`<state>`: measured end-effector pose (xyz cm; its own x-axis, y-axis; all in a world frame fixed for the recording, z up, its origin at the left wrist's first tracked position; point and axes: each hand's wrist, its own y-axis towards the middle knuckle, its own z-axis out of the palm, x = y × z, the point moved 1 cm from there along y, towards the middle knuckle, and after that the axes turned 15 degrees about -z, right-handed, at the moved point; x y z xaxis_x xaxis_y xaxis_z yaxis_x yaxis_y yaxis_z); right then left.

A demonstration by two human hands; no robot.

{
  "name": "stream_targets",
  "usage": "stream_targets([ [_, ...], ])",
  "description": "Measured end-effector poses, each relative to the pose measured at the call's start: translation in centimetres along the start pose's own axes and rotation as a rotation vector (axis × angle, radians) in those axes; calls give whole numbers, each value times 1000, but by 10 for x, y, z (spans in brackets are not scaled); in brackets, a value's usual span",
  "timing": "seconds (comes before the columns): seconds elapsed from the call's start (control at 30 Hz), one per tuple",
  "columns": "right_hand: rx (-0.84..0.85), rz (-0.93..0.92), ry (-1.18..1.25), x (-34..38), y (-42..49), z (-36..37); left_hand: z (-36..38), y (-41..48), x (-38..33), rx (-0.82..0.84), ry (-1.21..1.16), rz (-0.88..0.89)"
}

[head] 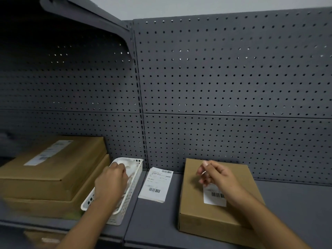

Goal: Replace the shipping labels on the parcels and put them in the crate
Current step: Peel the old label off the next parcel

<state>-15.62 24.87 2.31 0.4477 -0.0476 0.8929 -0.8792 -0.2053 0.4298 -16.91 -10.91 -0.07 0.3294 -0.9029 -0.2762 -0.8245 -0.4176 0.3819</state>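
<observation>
A brown cardboard parcel point(194, 209) lies on the grey shelf at the right, with a white barcode label point(214, 196) on its top. My right hand point(218, 178) hovers over that parcel with loosely curled fingers; I cannot tell whether it pinches anything. My left hand point(112, 182) reaches down into a white plastic basket point(125, 203) holding crumpled white paper; its fingertips are hidden inside. A stack of fresh shipping labels point(156, 185) lies on the shelf between basket and parcel. Two more brown parcels point(52, 177) are stacked at the left, the top one labelled.
A grey pegboard wall point(215, 87) backs the shelf point(296, 203). An upper shelf point(80, 13) overhangs the left bay. Another cardboard box point(45, 239) shows on a lower level at the bottom left. No crate is in view.
</observation>
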Motion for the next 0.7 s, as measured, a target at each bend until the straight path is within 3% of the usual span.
stream_targets([
  [0.23,-36,-8,-101,-2,0,7,6,-11,6,167,139,89],
  [0.43,-83,-30,-183,2,-7,-4,-5,-1,8,571,189,13],
  [0.7,-137,-13,-263,5,-22,-26,-17,12,1,442,-23,-38],
])
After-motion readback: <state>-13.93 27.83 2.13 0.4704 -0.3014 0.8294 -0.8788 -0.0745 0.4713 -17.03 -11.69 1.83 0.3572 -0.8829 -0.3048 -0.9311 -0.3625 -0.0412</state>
